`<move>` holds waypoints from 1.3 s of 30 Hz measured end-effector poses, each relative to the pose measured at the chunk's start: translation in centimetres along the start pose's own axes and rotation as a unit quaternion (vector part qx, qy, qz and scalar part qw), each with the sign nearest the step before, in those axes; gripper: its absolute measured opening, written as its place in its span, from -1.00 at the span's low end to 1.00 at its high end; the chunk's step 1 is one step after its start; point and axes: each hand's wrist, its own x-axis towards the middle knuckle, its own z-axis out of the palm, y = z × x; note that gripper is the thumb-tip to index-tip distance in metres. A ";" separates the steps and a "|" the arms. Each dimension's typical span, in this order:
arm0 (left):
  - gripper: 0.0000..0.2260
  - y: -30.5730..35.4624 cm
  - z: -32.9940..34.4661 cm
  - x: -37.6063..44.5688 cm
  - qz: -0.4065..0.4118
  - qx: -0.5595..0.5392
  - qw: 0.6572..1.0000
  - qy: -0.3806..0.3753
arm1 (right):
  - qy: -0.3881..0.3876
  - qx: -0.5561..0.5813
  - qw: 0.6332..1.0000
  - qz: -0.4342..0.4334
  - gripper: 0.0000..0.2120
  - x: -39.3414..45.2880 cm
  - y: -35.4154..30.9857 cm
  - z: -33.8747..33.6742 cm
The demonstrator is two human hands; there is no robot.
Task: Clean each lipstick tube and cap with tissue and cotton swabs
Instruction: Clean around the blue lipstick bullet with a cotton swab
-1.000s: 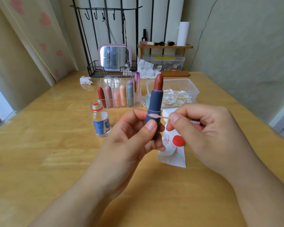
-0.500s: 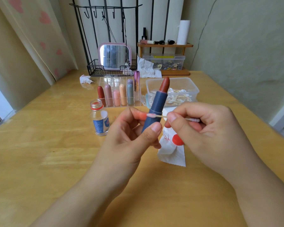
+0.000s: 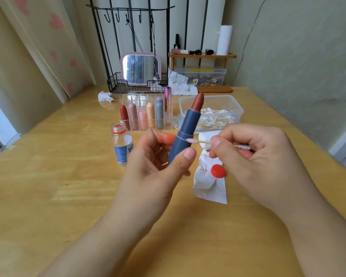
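Note:
My left hand (image 3: 158, 172) grips a dark blue lipstick tube (image 3: 185, 134) by its base, tilted to the right, with the brown-red bullet (image 3: 197, 100) extended. My right hand (image 3: 254, 160) pinches a cotton swab (image 3: 198, 141) whose pink-stained tip touches the seam ring of the tube. A stained white tissue (image 3: 209, 182) lies on the table below the hands. A clear organiser (image 3: 148, 116) behind holds several lipsticks in red, mauve, pink, peach and blue-grey, plus a metallic purple one.
An open small bottle (image 3: 121, 145) stands left of my hands; its red cap (image 3: 218, 170) lies on the tissue. A clear tub of cotton swabs (image 3: 212, 112) sits behind. Further back are a mirror (image 3: 140, 68) in a wire basket, crumpled tissues and a wooden shelf.
The lipstick tube has tilted from upright to leaning right. The swab tip stays on the tube's seam ring while my right hand shifts slightly.

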 end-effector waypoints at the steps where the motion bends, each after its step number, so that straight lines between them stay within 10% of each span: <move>1: -0.79 0.0 0.0 0.0 -0.001 0.011 1.000 0.008 | 0.001 0.005 1.000 0.003 -0.71 -0.1 0.0 0.1; 39: -0.85 -0.2 0.2 0.1 -0.141 -0.246 0.957 -0.064 | 0.001 0.039 0.999 -0.028 -0.88 0.1 0.8 0.1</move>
